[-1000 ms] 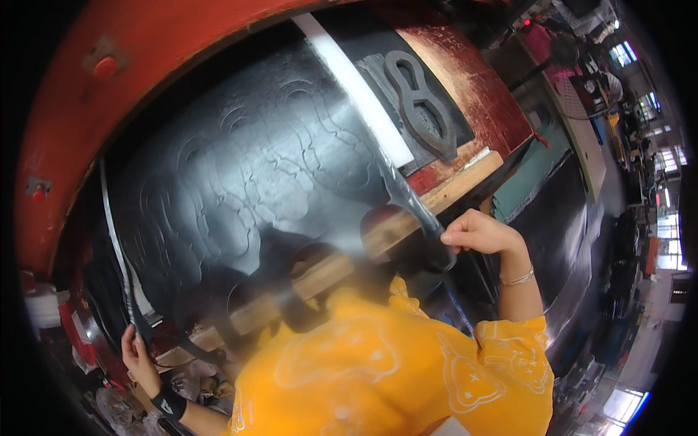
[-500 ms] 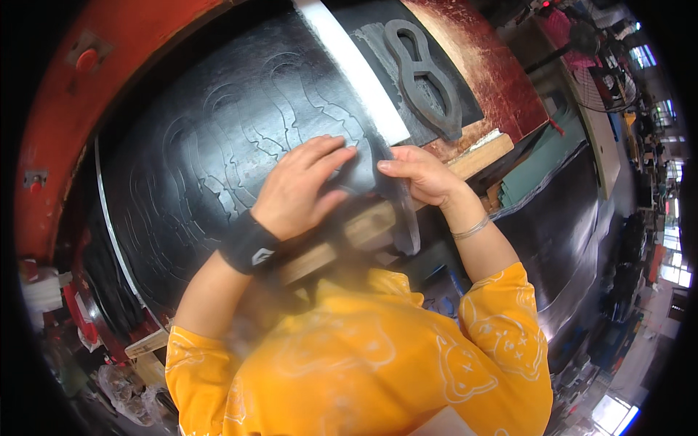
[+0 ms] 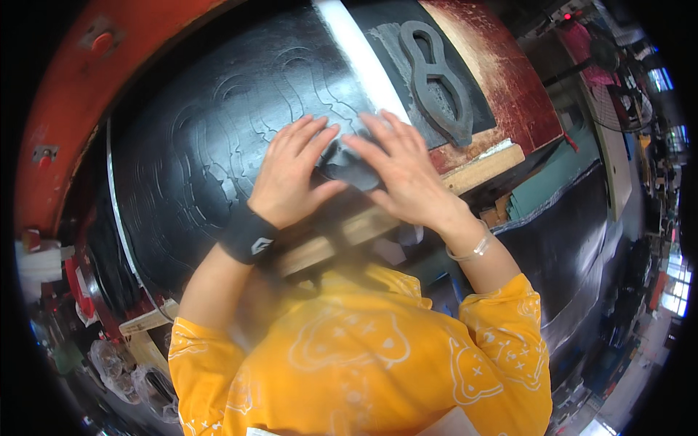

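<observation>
A black rubber-like sheet (image 3: 156, 240) lies on the bench, marked with several curved, sole-shaped cut outlines. My left hand (image 3: 291, 174), with a black band at its wrist, rests on the sheet's right part with fingers stretched out. Close beside it, my right hand (image 3: 407, 171) has its fingers spread over the sheet's right edge, by the lower end of a white strip (image 3: 363, 62). Neither hand grips anything. A small bit of the sheet shows between them; the surface under my palms is hidden.
A grey, sole-shaped metal cutting die (image 3: 441, 94) lies on a black piece right of the white strip. Wooden bars (image 3: 483, 168) run along the bench's near edge. An orange-red machine frame (image 3: 54, 123) stands at the left. A fan (image 3: 618, 105) is at the far right.
My right hand has let go of the dark strip edge it pinched and moved left onto the sheet, fingers spread. My left hand's fingers have spread. The view has shifted slightly.
</observation>
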Available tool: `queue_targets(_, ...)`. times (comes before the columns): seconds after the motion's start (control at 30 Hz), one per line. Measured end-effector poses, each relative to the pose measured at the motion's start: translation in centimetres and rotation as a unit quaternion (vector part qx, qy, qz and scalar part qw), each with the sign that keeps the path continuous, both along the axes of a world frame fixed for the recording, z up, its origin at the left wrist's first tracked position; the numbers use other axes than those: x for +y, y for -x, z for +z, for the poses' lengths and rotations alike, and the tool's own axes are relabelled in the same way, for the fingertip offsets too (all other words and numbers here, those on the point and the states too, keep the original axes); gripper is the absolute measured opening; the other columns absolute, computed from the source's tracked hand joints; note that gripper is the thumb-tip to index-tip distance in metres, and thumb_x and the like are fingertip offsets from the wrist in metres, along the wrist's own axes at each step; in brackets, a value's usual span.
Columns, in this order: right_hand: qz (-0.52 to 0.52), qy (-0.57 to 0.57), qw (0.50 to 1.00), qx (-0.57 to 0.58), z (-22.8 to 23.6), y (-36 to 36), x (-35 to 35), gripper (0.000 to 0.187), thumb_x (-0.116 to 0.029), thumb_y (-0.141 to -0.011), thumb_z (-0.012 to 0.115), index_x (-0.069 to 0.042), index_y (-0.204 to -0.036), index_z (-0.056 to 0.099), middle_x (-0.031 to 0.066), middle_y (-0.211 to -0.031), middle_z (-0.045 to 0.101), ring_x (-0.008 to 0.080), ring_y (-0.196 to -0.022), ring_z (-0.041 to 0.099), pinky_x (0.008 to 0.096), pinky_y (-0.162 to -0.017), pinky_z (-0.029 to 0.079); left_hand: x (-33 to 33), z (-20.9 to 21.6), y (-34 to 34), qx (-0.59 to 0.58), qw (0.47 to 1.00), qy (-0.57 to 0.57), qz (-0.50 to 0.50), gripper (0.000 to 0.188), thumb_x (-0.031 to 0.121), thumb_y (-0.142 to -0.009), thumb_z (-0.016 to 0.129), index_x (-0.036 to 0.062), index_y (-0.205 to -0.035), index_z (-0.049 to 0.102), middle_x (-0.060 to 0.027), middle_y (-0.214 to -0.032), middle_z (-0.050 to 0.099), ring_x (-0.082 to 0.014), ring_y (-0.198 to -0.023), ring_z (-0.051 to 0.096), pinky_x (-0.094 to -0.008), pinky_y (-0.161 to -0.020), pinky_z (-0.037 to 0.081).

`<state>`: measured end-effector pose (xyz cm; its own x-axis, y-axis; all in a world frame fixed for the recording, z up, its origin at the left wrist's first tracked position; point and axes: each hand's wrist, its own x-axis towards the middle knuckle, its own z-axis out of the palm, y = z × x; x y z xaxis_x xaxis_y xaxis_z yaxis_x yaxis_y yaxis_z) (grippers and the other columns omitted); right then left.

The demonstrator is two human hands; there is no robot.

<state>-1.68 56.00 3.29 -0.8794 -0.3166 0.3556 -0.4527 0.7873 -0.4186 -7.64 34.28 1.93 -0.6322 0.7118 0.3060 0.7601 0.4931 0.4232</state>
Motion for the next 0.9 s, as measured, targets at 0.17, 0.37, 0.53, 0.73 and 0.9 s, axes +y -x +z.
queue_targets(0.17, 0.032, 0.016, 0.999, -0.006, -2.9, 1.6, -0.1, 0.06, 0.005, -0.062, 0.064, -0.013, -0.12, 0.059, 0.0087, -0.131, 0.051, 0.0308, -0.129, 0.041, 0.0461, -0.107, 0.028, -5.0, 2.5, -0.7, -0.052, 0.995, 0.084, 0.009, 0.072, 0.013, -0.069, 0.076, 0.0064, -0.134, 0.047, -0.0152, -0.137, 0.046, -0.0353, -0.128, 0.041, -0.0438, -0.107, 0.035)
queue_targets(0.37, 0.014, 0.007, 1.0, -0.001, -3.7, 1.5, -0.2, 0.054, -0.005, -0.069, 0.07, -0.014, -0.121, 0.06, 0.0073, -0.133, 0.052, 0.0296, -0.131, 0.04, 0.0454, -0.108, 0.025, -4.3, 2.1, -1.3, 0.04, 0.981, 0.19, -0.01, 0.086, 0.015, -0.063, 0.08, 0.0041, -0.138, 0.039, -0.0166, -0.139, 0.043, -0.0346, -0.13, 0.04, -0.0445, -0.106, 0.036)
queue_targets(0.53, 0.001, 0.024, 0.998, -0.055, -1.0, 0.8, -0.4, 0.066, 0.005, -0.062, 0.063, -0.014, -0.125, 0.056, 0.0131, -0.134, 0.049, 0.032, -0.131, 0.04, 0.0469, -0.11, 0.025, -5.1, 2.3, 0.9, 0.056, 0.978, 0.186, -0.081, 0.077, 0.007, -0.065, 0.067, 0.0024, -0.137, 0.04, -0.0172, -0.133, 0.051, -0.0335, -0.123, 0.049, -0.0437, -0.099, 0.043)
queue_targets(0.73, 0.105, 0.077, 0.992, 0.003, 2.6, -2.4, -3.8, 0.059, -0.012, -0.073, 0.066, -0.011, -0.13, 0.05, 0.0157, -0.137, 0.045, 0.0345, -0.133, 0.036, 0.0499, -0.11, 0.025, -6.7, 2.1, 4.8, -0.218, 0.972, -0.015, -0.08, 0.05, -0.006, -0.068, 0.057, 0.0048, -0.117, 0.064, -0.0111, -0.1, 0.068, -0.0222, -0.096, 0.064, -0.0325, -0.086, 0.049)
queue_targets(0.9, 0.087, -0.031, 0.99, -0.107, -0.9, -1.5, -9.2, 0.07, -0.019, -0.074, 0.074, -0.008, -0.136, 0.043, 0.0118, -0.143, 0.042, 0.0279, -0.136, 0.035, 0.048, -0.112, 0.024, -10.7, 5.7, 13.3, -0.409, 0.804, -0.431, 0.022, 0.027, 0.016, -0.093, 0.057, -0.0053, -0.11, 0.057, -0.0111, -0.1, 0.067, -0.019, -0.086, 0.066, -0.0321, -0.079, 0.055)
